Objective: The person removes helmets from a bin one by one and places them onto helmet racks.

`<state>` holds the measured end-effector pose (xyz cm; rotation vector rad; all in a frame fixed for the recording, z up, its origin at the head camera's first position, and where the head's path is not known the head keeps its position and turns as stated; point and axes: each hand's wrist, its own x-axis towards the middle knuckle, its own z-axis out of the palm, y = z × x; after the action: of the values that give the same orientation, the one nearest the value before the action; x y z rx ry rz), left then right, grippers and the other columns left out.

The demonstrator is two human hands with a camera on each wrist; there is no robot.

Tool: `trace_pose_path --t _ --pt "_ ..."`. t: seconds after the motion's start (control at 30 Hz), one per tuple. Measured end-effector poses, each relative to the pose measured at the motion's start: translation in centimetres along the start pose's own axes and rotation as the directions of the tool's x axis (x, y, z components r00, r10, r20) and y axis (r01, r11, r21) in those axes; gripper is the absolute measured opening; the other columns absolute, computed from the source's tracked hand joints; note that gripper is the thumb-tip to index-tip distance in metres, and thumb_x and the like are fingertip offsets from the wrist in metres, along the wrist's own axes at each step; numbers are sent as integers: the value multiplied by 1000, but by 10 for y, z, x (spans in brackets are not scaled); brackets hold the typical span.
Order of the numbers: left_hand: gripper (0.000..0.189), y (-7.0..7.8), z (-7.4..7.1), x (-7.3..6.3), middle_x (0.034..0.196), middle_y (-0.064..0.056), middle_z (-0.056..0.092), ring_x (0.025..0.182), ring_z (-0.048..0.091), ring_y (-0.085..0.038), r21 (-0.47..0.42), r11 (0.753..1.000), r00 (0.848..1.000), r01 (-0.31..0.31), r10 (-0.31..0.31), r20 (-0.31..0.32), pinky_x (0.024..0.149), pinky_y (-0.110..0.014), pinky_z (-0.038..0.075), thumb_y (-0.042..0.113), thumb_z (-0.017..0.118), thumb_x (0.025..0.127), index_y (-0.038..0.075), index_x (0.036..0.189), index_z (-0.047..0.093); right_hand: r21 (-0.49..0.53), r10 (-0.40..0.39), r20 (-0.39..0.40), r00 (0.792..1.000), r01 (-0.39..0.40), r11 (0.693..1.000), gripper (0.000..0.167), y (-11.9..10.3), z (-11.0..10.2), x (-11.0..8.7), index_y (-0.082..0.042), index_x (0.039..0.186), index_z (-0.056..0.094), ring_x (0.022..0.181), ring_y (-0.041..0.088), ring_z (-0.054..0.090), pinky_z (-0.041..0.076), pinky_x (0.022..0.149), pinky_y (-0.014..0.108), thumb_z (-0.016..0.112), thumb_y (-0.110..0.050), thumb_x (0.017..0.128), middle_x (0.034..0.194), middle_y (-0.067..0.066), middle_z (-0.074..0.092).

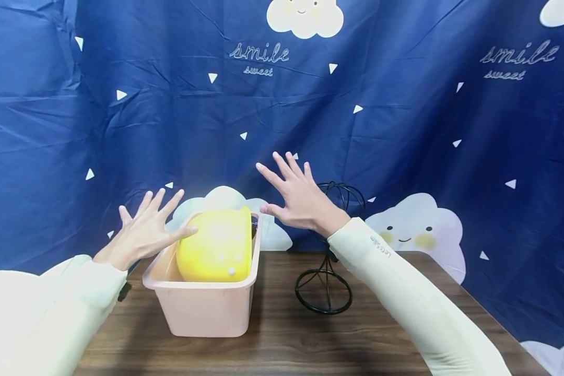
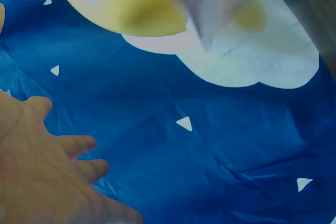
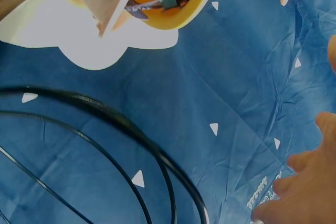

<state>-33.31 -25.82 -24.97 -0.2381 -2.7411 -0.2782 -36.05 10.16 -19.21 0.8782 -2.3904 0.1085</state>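
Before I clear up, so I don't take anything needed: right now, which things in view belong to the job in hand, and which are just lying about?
Likely the job's:
- yellow helmet, inside the bin, near the left hand
- pink plastic bin
- black wire stand, partly behind the right hand

Only surroundings:
- blue cloud-print curtain
- wood-grain table

- Table [image 1: 282, 334]: dark brown, wood-grained top
- Blue cloth [image 1: 169, 130]: creased, hanging behind table
- White triangles [image 1: 213, 78]: scattered on cloth, above table
- Smiling cloud print [image 1: 415, 219]: by table's far right corner
- Lettering [image 1: 259, 53], "smile sweet": high above table
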Motion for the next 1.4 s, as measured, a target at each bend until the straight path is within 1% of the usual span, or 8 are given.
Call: trace_pose_path --t 0.3,0.53,0.8,0.93,1.07,1.13,1.3,1.4 --pt "100 -3 12 -11 170 -25 5 155 -1 -55 -42 999 999 9 -7 35 103 -90 -11 80 48 88 32 164 6 68 -6 26 1000 5 998 85 -6 15 -3 -39 163 14 161 38 2 9 125 68 55 -67 93 174 8 5" --pt "100 -9 21 -24 170 -24 8 155 0 -53 -94 995 999 24 -19 51 103 -90 -10 81 48 87 33 164 6 92 2 49 999 -6 996 85 -9 25 -5 -38 163 14 161 37 1 11 127 64 50 -71 94 173 10 6" --pt "98 -14 34 -40 170 -23 8 156 0 -51 -182 981 996 61 -48 78 104 -90 -7 79 51 88 40 163 2 202 12 97 995 -32 979 86 -17 43 -7 -36 163 13 161 35 2 10 129 56 59 -58 95 174 7 3" --pt "96 -16 40 -50 171 -22 9 156 2 -50 -214 974 995 72 -55 88 103 -90 -5 75 51 90 37 163 2 227 16 116 993 -42 973 87 -20 52 -8 -35 164 12 161 33 2 9 130 53 61 -56 95 174 8 4" --pt "94 -17 46 -60 171 -20 13 156 9 -49 -227 973 998 40 -26 65 102 -91 3 71 52 92 32 164 4 231 22 141 990 -54 972 89 -22 60 -10 -33 164 10 162 30 3 11 130 51 60 -58 95 174 8 5" --pt "92 -18 50 -64 171 -17 14 157 11 -48 -242 970 999 13 -1 51 102 -91 7 68 53 93 32 164 6 231 36 159 987 -72 970 92 -23 64 -11 -28 165 7 162 27 3 12 130 48 58 -60 95 174 6 6" --pt "90 -17 61 -73 171 -10 19 156 20 -44 -318 947 998 -51 55 3 106 -85 20 59 62 93 35 163 11 295 84 212 974 -145 944 101 -26 73 -12 -11 164 3 162 21 4 13 131 42 56 -61 95 174 6 7" --pt "92 -16 65 -77 170 -11 22 154 26 -43 -367 927 997 -79 75 -27 110 -78 28 54 67 91 36 163 13 335 111 235 966 -188 923 102 -28 79 -12 -9 164 3 162 20 4 13 131 40 57 -60 94 174 6 7"
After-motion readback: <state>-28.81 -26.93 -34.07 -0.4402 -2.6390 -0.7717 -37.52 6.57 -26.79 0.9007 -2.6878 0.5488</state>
